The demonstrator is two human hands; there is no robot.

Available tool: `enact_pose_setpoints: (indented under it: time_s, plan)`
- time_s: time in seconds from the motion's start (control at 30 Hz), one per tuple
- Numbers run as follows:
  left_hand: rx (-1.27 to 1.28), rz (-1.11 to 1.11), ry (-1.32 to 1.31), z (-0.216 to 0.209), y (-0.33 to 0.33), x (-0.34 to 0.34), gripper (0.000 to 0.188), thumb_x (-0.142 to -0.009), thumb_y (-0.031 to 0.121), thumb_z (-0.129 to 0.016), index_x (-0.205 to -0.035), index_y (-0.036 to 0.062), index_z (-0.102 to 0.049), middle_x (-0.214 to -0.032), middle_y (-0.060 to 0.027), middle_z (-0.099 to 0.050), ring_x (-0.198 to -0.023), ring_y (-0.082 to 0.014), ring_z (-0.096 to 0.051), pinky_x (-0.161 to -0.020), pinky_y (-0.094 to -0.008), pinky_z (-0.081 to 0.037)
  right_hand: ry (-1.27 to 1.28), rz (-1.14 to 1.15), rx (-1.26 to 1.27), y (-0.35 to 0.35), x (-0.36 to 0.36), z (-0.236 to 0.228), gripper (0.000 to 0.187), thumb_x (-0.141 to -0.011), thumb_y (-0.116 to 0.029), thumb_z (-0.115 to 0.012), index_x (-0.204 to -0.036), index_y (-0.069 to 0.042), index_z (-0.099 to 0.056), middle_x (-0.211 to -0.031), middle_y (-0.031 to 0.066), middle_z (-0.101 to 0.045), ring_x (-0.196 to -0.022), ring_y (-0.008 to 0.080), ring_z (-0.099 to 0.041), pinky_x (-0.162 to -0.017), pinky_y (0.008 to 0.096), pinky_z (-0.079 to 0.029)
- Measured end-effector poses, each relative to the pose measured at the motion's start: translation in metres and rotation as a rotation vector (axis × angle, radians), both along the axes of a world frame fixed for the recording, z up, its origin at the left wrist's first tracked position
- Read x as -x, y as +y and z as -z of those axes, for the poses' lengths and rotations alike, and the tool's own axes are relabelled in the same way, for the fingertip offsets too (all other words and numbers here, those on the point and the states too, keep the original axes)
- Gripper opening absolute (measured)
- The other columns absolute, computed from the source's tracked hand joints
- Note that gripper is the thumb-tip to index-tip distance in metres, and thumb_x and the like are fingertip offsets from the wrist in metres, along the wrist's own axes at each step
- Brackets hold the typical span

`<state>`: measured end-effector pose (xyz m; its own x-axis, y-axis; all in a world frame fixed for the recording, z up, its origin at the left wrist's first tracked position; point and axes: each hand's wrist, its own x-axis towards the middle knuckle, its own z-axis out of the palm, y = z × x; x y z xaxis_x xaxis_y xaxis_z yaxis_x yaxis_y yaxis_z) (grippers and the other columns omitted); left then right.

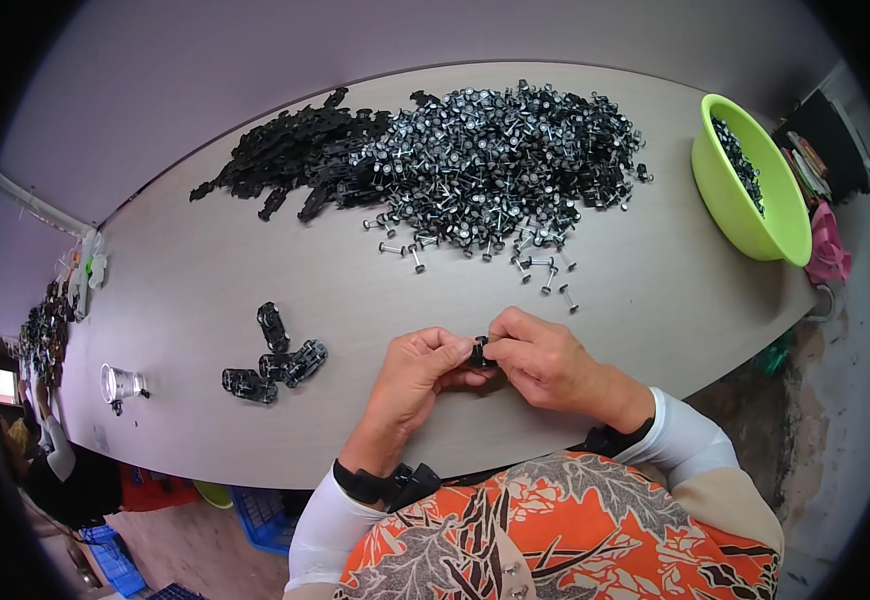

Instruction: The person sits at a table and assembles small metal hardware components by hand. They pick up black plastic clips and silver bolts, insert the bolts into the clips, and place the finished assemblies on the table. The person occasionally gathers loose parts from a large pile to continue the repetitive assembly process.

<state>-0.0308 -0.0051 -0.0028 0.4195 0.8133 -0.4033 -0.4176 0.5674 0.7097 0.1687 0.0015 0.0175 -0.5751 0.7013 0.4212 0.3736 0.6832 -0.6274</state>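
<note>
My left hand [418, 368] and my right hand [540, 358] meet over the table near its front edge, fingers closed on a small black toy car chassis [480, 352]. Most of the chassis is covered by fingertips, so I cannot tell how many wheels are on it. Several black chassis with wheels [273, 328] lie grouped to the left of my left hand. Beyond both hands spreads a big heap of metal axles with black wheels [495, 160], a few loose axles [569, 298] straying toward me. Flat black chassis plates [295, 150] are heaped against its left side.
A lime green basin [775, 215] holding dark small parts stands at the table's right end. On the left sits a clear cup [123, 382] with small dark pieces beside it. At far left another person [60, 465] reaches toward a heap of parts [43, 330]. A blue crate [263, 520] is below the table edge.
</note>
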Motion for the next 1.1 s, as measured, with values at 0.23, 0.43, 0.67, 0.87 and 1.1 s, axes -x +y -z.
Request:
enact_pose_setpoints:
  time_s: [0.23, 0.43, 0.67, 0.87, 1.1]
  plan:
    - [-0.001, -0.025, 0.01, -0.003, -0.002, -0.001, 0.01, -0.085, 0.003, -0.064, -0.093, -0.0036, -0.064, -0.088, -0.0107, -0.068, -0.079, -0.018, -0.066, -0.071, -0.0288, -0.055, -0.038, 0.003, -0.038, 0.002, 0.001, 0.0, 0.018, -0.072, 0.007, -0.061, -0.088, -0.003, -0.061, -0.084, 0.0101, -0.053, -0.066, 0.0254, -0.058, -0.055, 0.0335, -0.048]
    - [0.009, -0.051, 0.061, 0.003, -0.005, -0.004, 0.006, -0.084, 0.001, -0.065, -0.089, -0.0027, -0.066, -0.084, -0.0075, -0.067, -0.077, -0.0131, -0.064, -0.073, -0.0244, -0.052, -0.082, 0.023, -0.043, -0.007, 0.002, -0.006, 0.02, -0.067, 0.006, -0.06, -0.085, -0.002, -0.058, -0.083, 0.0105, -0.047, -0.07, 0.0273, -0.056, -0.055, 0.0357, -0.048]
    - [0.009, -0.024, 0.165, -0.017, -0.016, -0.007, 0.015, -0.078, 0.003, -0.071, -0.084, 0.0034, -0.058, -0.082, -0.0025, -0.062, -0.073, -0.009, -0.059, -0.067, -0.0225, -0.049, -0.051, -0.013, -0.022, -0.012, 0.011, -0.004, 0.038, -0.068, 0.006, -0.061, -0.105, -0.002, -0.055, -0.085, 0.0107, -0.049, -0.07, 0.0284, -0.056, -0.056, 0.0362, -0.047]
    - [-0.223, -0.109, 0.328, 0.002, -0.017, 0.01, 0.02, -0.078, -0.003, -0.069, -0.087, 0.003, -0.053, -0.083, -0.0038, -0.059, -0.076, -0.0094, -0.058, -0.068, -0.0226, -0.05, 0.02, -0.188, 0.224, -0.002, 0.018, -0.022, 0.041, -0.071, 0.006, -0.061, -0.11, -0.003, -0.055, -0.097, 0.0124, -0.054, -0.079, 0.0282, -0.06, -0.063, 0.0336, -0.051]
    - [-0.402, -0.428, 0.882, -0.001, -0.041, 0.103, 0.023, -0.069, 0.003, -0.075, -0.075, 0.0039, -0.053, -0.072, -0.0023, -0.057, -0.059, -0.0073, -0.053, -0.051, -0.0239, -0.044, 0.057, 0.001, 0.115, 0.012, -0.008, -0.015, 0.026, -0.072, 0.005, -0.062, -0.097, -0.001, -0.057, -0.095, 0.0123, -0.058, -0.069, 0.0268, -0.06, -0.059, 0.0324, -0.05]
